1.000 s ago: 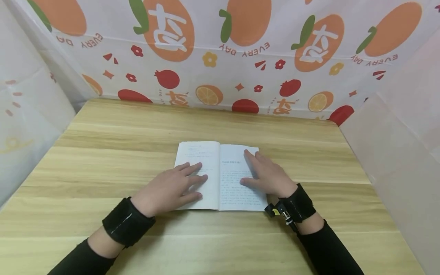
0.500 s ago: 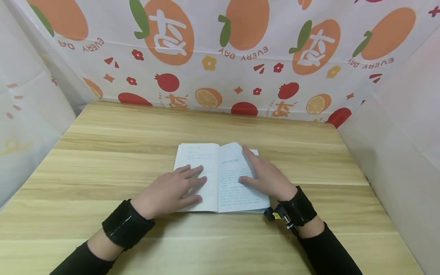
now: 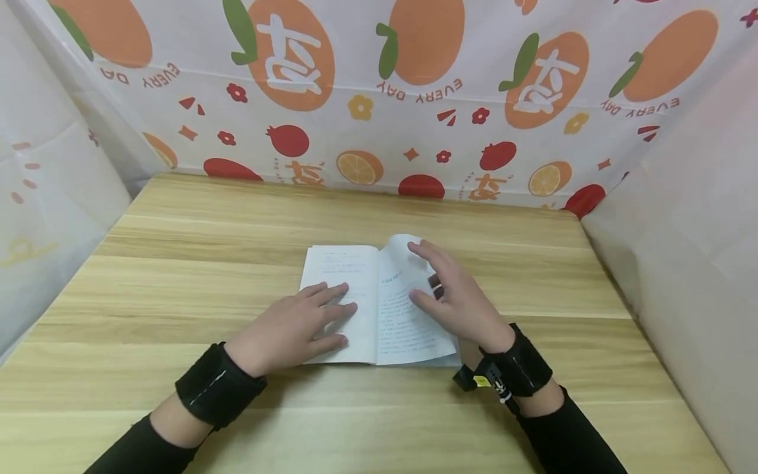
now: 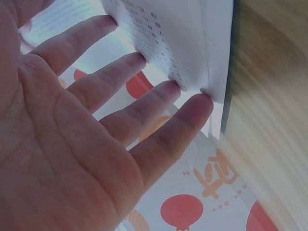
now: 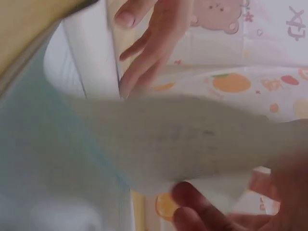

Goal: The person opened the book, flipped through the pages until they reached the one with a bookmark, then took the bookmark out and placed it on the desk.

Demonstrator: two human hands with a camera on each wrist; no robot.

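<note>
An open book (image 3: pixel 364 336) lies on the wooden table, its left page flat. My left hand (image 3: pixel 296 326) rests on that page with fingers spread and straight. In the left wrist view, the fingertips (image 4: pixel 195 103) press on the printed paper. On the right, a page (image 3: pixel 403 316) is lifted and bowed upward at its far outer corner. My right hand (image 3: pixel 458 299) holds this page, thumb and index finger over it and other fingers behind it. From the right wrist view, the raised page (image 5: pixel 183 139) curves across, with fingertips (image 5: pixel 185 195) at its edge.
The wooden table (image 3: pixel 207 217) extends around the book on all sides. Behind it hangs a white cloth (image 3: pixel 355 66) printed with fruit. Pale sheeting (image 3: pixel 699 250) borders the right side. Black bands (image 3: pixel 220 385) circle both wrists.
The right page has gone from flat to lifted and curled at its far outer corner. My right hand's fingers have bent around it. My left hand has stayed in place.
</note>
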